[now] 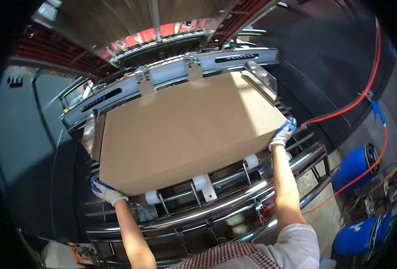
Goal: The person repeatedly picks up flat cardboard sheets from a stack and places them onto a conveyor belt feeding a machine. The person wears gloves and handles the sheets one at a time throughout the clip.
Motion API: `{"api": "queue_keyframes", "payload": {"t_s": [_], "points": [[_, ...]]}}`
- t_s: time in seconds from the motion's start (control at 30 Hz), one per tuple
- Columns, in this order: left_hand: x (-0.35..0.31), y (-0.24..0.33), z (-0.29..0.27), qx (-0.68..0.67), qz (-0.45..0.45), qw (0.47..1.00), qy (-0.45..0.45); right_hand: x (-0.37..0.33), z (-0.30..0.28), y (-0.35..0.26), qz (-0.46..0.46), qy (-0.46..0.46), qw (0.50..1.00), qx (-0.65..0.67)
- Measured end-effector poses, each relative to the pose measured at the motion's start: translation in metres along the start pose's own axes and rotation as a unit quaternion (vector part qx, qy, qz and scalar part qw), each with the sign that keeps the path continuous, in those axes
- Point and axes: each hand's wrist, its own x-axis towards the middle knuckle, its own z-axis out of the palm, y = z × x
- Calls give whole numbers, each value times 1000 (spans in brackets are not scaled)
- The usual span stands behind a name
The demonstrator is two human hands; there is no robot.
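Note:
A thick stack of brown cardboard sheets [180,134] lies between the metal side guides of a machine. My left hand [107,192], in a white glove with blue on the fingers, grips the stack's near left corner. At its near right corner, my right hand [282,133], gloved the same way, is closed around the edge. Both arms are stretched forward. Some fingertips are hidden at the sides of the stack.
White rollers [200,182] on brackets line the stack's near side, above a shiny metal rail [185,216]. A slotted metal beam [169,71] crosses behind it. On the right hang a red hose [354,104] and blue drums [354,169] stand on the floor.

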Motion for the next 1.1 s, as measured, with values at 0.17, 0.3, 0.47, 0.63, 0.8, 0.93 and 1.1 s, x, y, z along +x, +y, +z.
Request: {"api": "queue_keyframes", "payload": {"t_s": [0.17, 0.3, 0.47, 0.63, 0.8, 0.93, 1.1], "points": [[21, -16, 5, 73, 11, 997, 34, 8, -3, 7, 6, -55, 996, -76], [13, -24, 16, -19, -54, 998, -35, 38, -20, 15, 14, -46, 991, -123], [25, -13, -34, 166, 55, 984, -34, -33, -20, -44, 36, -118, 989, -83], [-72, 27, -129, 83, 136, 960, -231, -145, -82, -150, 0, -284, 959, -3], [-154, 43, -253, 172, 320, 819, -445, -241, -163, -152, 69, -485, 871, -31], [-200, 25, -327, 271, 249, 760, -535, -324, -203, -177, 250, -555, 769, -197], [-228, 46, -365, 370, 241, 750, -492, -400, -225, -217, 208, -821, 516, -128]]}}
